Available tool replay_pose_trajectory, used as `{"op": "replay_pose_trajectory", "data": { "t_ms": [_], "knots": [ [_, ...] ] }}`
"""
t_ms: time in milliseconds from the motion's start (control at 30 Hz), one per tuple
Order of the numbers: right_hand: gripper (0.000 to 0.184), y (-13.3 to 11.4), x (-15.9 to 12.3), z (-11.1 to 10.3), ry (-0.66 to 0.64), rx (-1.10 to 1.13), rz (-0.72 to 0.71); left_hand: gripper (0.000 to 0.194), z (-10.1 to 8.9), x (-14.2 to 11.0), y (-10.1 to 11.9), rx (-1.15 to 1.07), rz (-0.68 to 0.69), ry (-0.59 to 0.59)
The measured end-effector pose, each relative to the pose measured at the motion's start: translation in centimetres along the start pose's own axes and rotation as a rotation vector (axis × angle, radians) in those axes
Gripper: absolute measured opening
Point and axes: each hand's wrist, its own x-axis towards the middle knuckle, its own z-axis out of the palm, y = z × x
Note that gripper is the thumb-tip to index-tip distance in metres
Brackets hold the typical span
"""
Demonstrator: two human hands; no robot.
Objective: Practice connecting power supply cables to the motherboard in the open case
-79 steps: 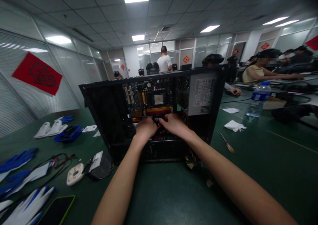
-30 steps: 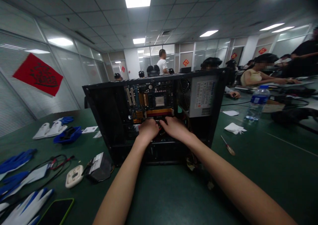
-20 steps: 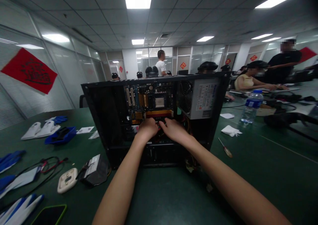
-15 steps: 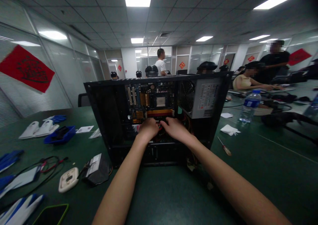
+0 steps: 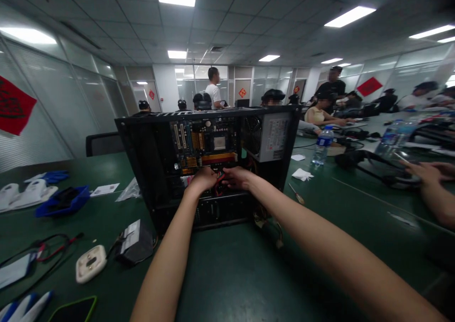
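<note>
An open black computer case stands upright on the table in front of me, its motherboard facing me. Both my hands reach into its lower part, below the memory slots. Between them runs a bundle of thin coloured wires, mostly red. My left hand is closed at the left side of the wires. From the right, my right hand pinches the same bundle; its other fingers are bent and partly dark. The wires' ends are too small to make out. A silver power supply sits at the case's upper right.
Left on the green table are a loose power unit, a cream-coloured square part, a phone and a blue tray. A screwdriver, tissue and water bottle lie or stand right. Another person's hands show far right.
My view has turned to the right, so the scene sits further left. My right hand has opened out a little from my left, and the red wires between them show more.
</note>
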Motion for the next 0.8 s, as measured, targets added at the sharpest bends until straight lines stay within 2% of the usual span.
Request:
{"op": "replay_pose_trajectory", "data": {
  "t_ms": [100, 467, 700, 800],
  "knots": [
    [0.026, 0.1, 0.4, 0.3, 0.033, 0.007, 0.035, 0.028, 0.0, 0.0, 0.1, 0.016, 0.010, 0.005],
    [0.025, -0.2, 1.9, 1.3, 0.000, 0.010, 0.066, 0.033, -0.4, -0.2, 0.6, 0.092, -0.027, 0.002],
    [0.023, -0.2, 2.2, 1.0, -0.014, 0.020, 0.072, 0.041, -0.5, -1.5, 2.2, 0.166, -0.086, 0.108],
    [0.023, -0.2, 2.1, 1.1, -0.018, 0.010, 0.072, 0.040, -0.6, -1.8, 2.6, 0.186, -0.089, 0.107]
  ]
}}
